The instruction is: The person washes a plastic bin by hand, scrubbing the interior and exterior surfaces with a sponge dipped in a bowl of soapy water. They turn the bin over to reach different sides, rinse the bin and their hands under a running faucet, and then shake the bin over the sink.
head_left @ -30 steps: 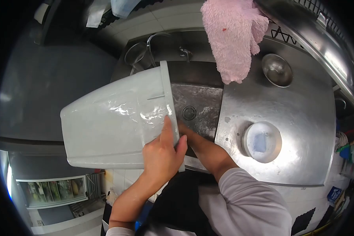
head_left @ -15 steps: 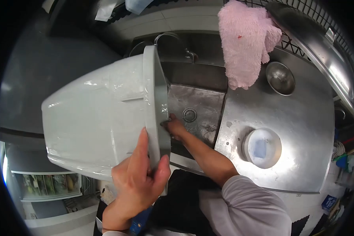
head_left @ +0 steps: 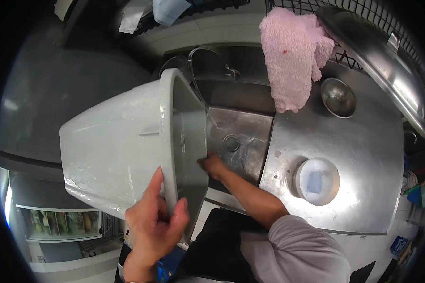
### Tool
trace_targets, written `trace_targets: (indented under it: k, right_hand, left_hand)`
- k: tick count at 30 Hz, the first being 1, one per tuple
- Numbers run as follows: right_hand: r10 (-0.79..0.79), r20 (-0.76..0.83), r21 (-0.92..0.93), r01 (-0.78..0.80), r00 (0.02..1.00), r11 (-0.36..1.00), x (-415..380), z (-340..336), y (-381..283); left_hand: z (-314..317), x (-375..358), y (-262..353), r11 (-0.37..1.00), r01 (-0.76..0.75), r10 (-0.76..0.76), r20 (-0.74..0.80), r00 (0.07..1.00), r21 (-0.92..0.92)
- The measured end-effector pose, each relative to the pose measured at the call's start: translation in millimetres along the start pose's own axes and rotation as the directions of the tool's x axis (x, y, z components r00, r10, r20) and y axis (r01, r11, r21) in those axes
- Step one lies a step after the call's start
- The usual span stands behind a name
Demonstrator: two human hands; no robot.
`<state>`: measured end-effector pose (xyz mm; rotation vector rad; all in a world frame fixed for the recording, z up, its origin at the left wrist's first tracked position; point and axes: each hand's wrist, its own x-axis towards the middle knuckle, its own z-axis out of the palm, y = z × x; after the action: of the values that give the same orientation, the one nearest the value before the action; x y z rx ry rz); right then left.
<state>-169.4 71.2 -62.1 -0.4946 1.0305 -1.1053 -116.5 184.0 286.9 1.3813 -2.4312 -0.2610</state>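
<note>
A large pale grey plastic tub (head_left: 113, 141) is tipped on its side with its opening facing right, toward the sink. Wet streaks shine on its outer wall. My left hand (head_left: 153, 221) grips the near rim, index finger stretched along the side and thumb over the edge. My right hand (head_left: 213, 166) is at the tub's opening, fingers curled. Something dark shows at its fingertips, too small to make out. Behind that hand is the metal sink (head_left: 250, 125), with its round drain (head_left: 231, 143) and a wet floor.
On the steel counter (head_left: 349, 141) stand a white round container (head_left: 330, 181) and a metal bowl (head_left: 338, 97). A pink fluffy cloth (head_left: 290, 56) hangs at the back near a large metal lid (head_left: 382, 61). A tap (head_left: 231, 71) is behind the sink.
The tub has turned, so more of its inside shows, and its near rim has shifted left. My left hand has moved left and slightly down with it; my right hand is slightly lower.
</note>
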Motion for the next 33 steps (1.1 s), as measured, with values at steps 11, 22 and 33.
trace_targets:
  k: [11, 22, 33]
  right_hand:
    - [0.107, -0.023, -0.201, -0.109, 0.994, 0.973, -21.4, 0.9, 32.7]
    - [-0.053, -0.336, 0.205, 0.128, 0.94, 0.97, 107.8, -122.7, -37.2]
    - [-0.139, 0.044, 0.037, 0.138, 0.989, 0.99, 226.6, -42.0, -196.1]
  left_hand:
    - [2.2, -16.7, -10.0, 0.995, 0.017, -0.016, -0.006, 1.0, 0.096]
    - [-4.3, -25.9, 2.7, 0.99, 0.107, -0.109, 0.017, 0.994, 0.092]
    - [-2.9, -25.7, -2.5, 0.989, 0.13, -0.129, -0.013, 0.992, 0.069]
